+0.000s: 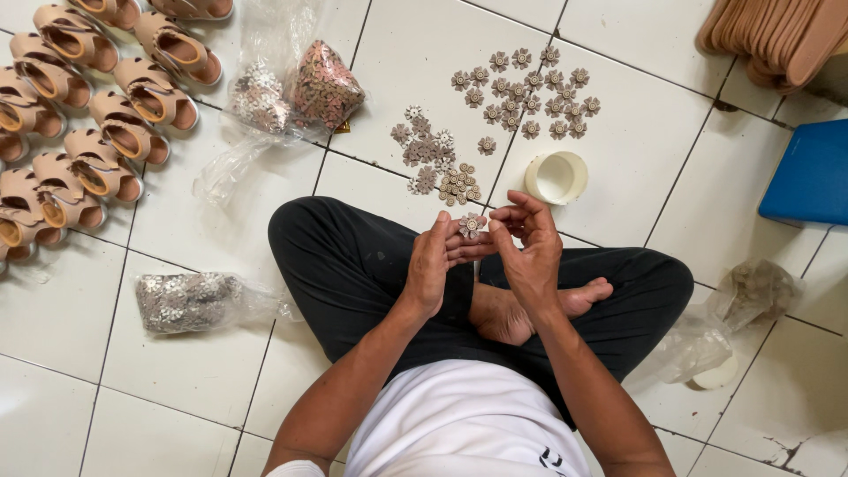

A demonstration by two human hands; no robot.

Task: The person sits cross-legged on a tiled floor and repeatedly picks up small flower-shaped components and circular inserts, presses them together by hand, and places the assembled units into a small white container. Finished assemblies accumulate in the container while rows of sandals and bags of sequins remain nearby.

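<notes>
Between pinching fingertips of left hand and right hand, small pinkish-brown flower ornament, pale centre.

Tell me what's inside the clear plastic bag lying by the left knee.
The plastic bag is stuffed with small silvery-white flower ornaments. Those deeper inside are covered by the outer ones.
</notes>
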